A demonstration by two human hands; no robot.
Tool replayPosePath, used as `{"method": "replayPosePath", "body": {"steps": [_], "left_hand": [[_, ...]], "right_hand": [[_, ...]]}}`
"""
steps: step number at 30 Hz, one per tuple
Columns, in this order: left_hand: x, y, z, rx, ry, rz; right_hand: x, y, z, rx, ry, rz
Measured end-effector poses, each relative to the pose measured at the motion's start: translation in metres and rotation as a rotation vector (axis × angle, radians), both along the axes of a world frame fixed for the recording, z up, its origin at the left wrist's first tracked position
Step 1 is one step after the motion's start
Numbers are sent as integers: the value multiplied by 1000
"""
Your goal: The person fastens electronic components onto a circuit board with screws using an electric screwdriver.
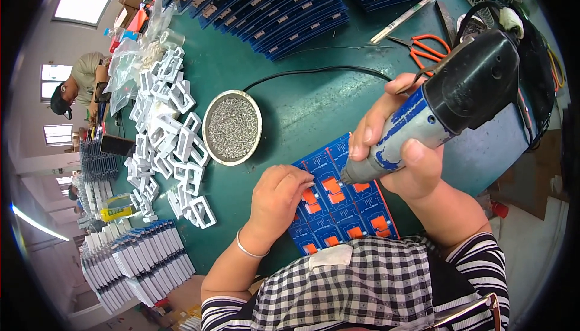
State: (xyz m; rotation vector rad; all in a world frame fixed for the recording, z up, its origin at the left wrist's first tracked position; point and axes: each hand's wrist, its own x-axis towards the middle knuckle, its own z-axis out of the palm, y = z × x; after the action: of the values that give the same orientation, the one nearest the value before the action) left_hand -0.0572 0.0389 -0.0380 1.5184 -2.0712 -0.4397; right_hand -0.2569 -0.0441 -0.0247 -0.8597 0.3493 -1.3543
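the blue board panel (335, 217) lies on the table (302, 106) toward its near edge, its closest side hidden by my checked apron (368, 273). i judge it light, stiff and thin, likely to crack if bent or pressed hard; best held by its rims, off the orange patches. my left hand (277, 195) has its fingertips drawn together over the panel's left side; whether they pinch anything small, i cannot tell. my right hand (420, 177), apart from the left, is wrapped round the grey-and-blue barrel of the power driver (465, 83). it looks heavy toward its black rear and smooth where the paint is worn, so the barrel is the place to grip. its nose hangs over the panel; touching or not, i cannot tell.

farther out, the bowl (232, 162) of small metal screws (232, 128) sits left of the panel, and a black cable (314, 69) crosses behind, which could snag. white frames (171, 124) heap along the table's left edge. orange-handled pliers (430, 37) lie toward the far right corner, and stacked blue boards (266, 5) crowd the far edge. beyond the left edge, a co-worker (87, 74) bends over.
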Motion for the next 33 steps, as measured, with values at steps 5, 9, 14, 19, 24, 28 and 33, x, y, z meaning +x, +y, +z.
{"method": "replayPosePath", "body": {"steps": [5, 9, 14, 19, 24, 28, 33], "left_hand": [[1, -1, 0, -28, -50, -26], [0, -5, 1, -23, -58, -55], [-1, -7, 0, -21, -63, -64], [-2, -9, 4, 2, -58, -40], [1, -10, 6, 66, -16, -25], [4, -8, 2, -26, -27, -49], [5, -9, 1, -66, 141, -52]], "right_hand": [[0, 0, -1, -13, 8, 5], [0, 0, -1, -23, 18, 1], [1, 1, -2, -37, 24, 6], [3, 2, 0, -49, 51, 0], [15, 4, 12, -237, 80, 30], [28, 2, 37, -379, 86, 182], [35, 0, 29, -458, 215, 199]]}}
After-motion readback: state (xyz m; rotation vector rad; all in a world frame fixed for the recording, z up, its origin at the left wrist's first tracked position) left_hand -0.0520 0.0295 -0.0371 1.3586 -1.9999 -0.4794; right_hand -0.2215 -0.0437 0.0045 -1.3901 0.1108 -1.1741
